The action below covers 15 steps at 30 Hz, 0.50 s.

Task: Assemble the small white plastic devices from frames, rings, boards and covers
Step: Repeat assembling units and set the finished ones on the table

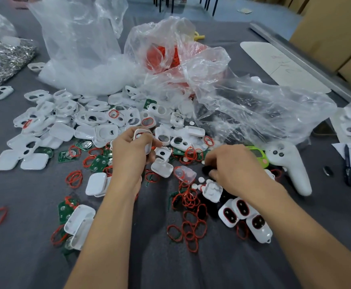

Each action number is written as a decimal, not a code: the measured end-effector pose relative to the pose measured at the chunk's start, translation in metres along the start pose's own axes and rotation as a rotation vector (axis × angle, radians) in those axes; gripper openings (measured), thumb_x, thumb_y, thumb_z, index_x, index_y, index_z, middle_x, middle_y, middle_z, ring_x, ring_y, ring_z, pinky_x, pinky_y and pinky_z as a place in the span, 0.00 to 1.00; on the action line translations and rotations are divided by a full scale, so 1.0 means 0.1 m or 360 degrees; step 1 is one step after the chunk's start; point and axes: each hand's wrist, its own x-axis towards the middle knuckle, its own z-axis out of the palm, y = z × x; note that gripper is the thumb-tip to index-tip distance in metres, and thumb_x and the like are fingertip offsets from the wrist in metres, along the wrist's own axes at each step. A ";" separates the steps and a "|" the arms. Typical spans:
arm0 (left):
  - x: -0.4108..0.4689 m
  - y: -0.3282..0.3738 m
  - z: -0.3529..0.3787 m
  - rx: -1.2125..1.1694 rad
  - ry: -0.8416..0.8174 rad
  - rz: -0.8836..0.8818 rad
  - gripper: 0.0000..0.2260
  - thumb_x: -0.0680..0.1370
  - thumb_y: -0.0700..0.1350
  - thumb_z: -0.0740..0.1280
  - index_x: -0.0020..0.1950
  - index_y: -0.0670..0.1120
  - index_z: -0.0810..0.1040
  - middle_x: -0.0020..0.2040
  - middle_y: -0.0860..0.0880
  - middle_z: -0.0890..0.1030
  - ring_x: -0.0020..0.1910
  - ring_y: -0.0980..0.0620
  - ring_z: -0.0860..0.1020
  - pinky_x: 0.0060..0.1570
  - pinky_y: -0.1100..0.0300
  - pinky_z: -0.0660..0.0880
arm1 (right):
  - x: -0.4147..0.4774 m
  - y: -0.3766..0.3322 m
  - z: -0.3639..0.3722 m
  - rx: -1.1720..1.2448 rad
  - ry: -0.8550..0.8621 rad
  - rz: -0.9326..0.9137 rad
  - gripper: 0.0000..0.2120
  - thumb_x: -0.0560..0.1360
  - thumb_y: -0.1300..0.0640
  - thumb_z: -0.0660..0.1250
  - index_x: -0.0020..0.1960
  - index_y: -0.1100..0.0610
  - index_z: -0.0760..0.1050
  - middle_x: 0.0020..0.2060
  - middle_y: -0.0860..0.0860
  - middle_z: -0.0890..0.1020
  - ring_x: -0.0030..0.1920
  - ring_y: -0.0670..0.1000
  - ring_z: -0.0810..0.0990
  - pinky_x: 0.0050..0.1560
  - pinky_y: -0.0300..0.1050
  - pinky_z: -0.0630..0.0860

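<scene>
My left hand (131, 152) grips a white plastic frame (143, 136) above the middle of the pile. My right hand (236, 167) is lowered over small black parts (208, 170) on the cloth, its fingers curled down onto them; whether it holds one is hidden. White frames and covers (99, 122) lie heaped behind my hands. Red rings (191, 207) are scattered in front, with green boards (98, 163) to the left. Three assembled white devices (244, 215) with dark oval windows lie under my right forearm.
Clear plastic bags (80, 49) stand at the back, one holding red rings (162, 57). A white handheld controller (291, 163) and a green part (257, 154) lie to the right, with a pen (347, 165) on paper. A silvery bag (1, 59) sits far left.
</scene>
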 end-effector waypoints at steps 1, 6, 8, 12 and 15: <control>-0.01 -0.01 0.00 0.0011 0.0000 -0.0002 0.16 0.75 0.33 0.64 0.34 0.51 0.81 0.33 0.43 0.83 0.22 0.50 0.68 0.24 0.64 0.66 | 0.01 0.01 0.02 0.0070 -0.0024 0.0029 0.11 0.76 0.50 0.73 0.58 0.41 0.83 0.51 0.46 0.86 0.54 0.53 0.83 0.50 0.40 0.71; -0.04 -0.04 0.05 0.0006 -0.0112 -0.0057 0.10 0.78 0.32 0.62 0.48 0.45 0.79 0.35 0.43 0.83 0.23 0.50 0.72 0.22 0.65 0.67 | 0.04 0.01 0.03 0.1851 0.0003 0.0407 0.07 0.76 0.62 0.74 0.53 0.56 0.85 0.36 0.49 0.87 0.33 0.45 0.82 0.39 0.35 0.78; -0.07 -0.05 0.08 0.0008 -0.0175 -0.0083 0.10 0.78 0.33 0.62 0.49 0.44 0.79 0.34 0.43 0.82 0.23 0.50 0.71 0.22 0.64 0.66 | 0.02 -0.08 -0.01 0.2786 -0.0208 0.0511 0.06 0.76 0.67 0.70 0.47 0.60 0.86 0.35 0.57 0.86 0.31 0.49 0.81 0.36 0.38 0.80; -0.13 -0.07 0.17 0.0022 -0.0235 -0.0129 0.08 0.74 0.38 0.63 0.41 0.45 0.82 0.32 0.43 0.77 0.26 0.49 0.68 0.23 0.63 0.62 | 0.03 -0.20 -0.01 0.3235 -0.0452 0.0454 0.05 0.72 0.63 0.70 0.42 0.60 0.85 0.35 0.58 0.84 0.32 0.51 0.79 0.35 0.39 0.79; -0.15 -0.07 0.24 -0.0099 -0.0158 -0.0187 0.11 0.73 0.43 0.62 0.34 0.48 0.81 0.32 0.45 0.74 0.29 0.50 0.68 0.23 0.62 0.58 | 0.11 -0.26 0.00 0.3188 -0.0400 0.0435 0.05 0.77 0.64 0.68 0.45 0.61 0.82 0.35 0.58 0.84 0.30 0.50 0.79 0.33 0.38 0.76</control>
